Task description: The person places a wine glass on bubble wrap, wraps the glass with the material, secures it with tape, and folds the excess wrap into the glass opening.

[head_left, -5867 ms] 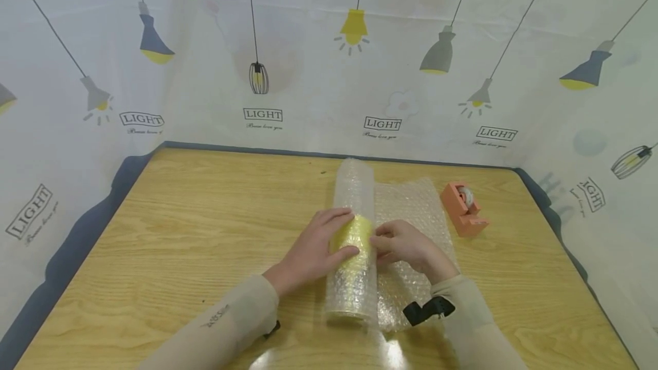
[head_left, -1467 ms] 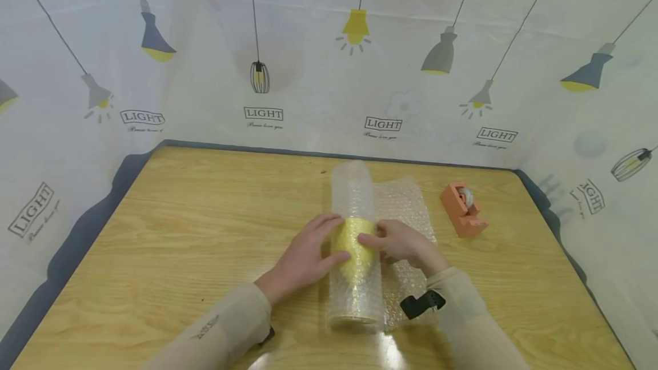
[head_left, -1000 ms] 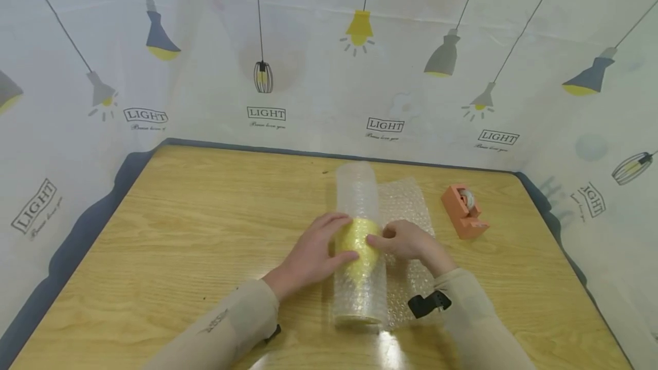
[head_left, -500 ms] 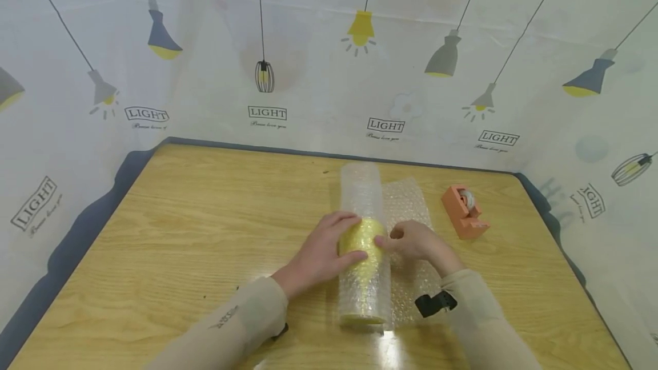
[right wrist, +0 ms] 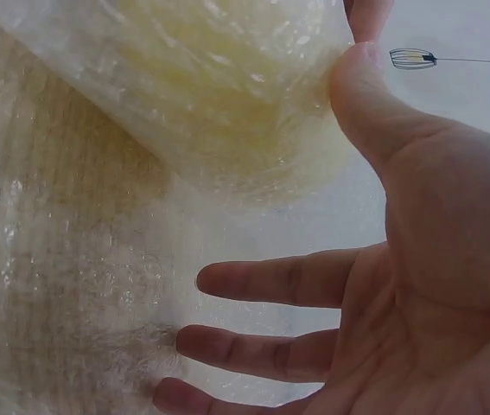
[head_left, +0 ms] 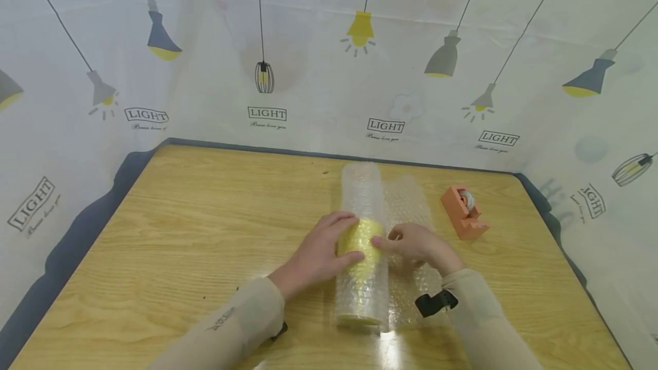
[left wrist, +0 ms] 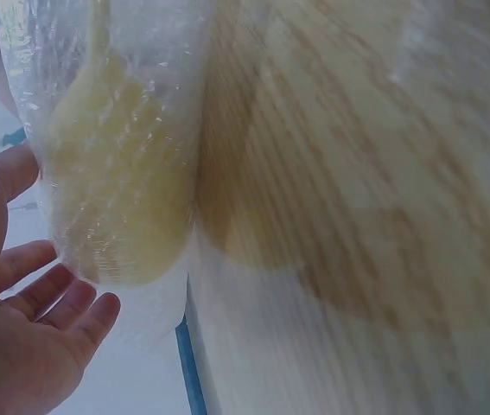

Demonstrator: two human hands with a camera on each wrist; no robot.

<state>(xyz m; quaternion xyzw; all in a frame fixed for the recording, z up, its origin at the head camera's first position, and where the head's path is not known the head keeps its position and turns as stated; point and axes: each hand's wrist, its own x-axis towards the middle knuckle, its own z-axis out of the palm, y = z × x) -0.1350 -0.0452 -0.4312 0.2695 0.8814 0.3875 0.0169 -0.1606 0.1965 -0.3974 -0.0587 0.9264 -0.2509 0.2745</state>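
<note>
A roll of clear bubble wrap [head_left: 361,296] lies lengthwise on the table. Through its layers shows a yellow thing [left wrist: 124,190] with a rounded body that tapers to a narrow neck. From the roll's right side a flat sheet of bubble wrap [head_left: 408,198] spreads over the wood. My left hand [head_left: 319,250] rests on the roll's left side, its thumb and fingers spread. On the other side, my right hand [head_left: 418,244] presses its thumb against the roll. In the right wrist view several of its fingers [right wrist: 279,277] reach out straight over the flat sheet.
An orange tape dispenser [head_left: 462,213] with a roll of tape stands to the right of the sheet. The wooden table [head_left: 205,204] meets a lamp-printed cloth [head_left: 308,101] along its back and sides.
Since the earliest frame the roll has moved slightly right, and less flat sheet lies beside it. My hands have gone along with it. Over the last half second little differs.
</note>
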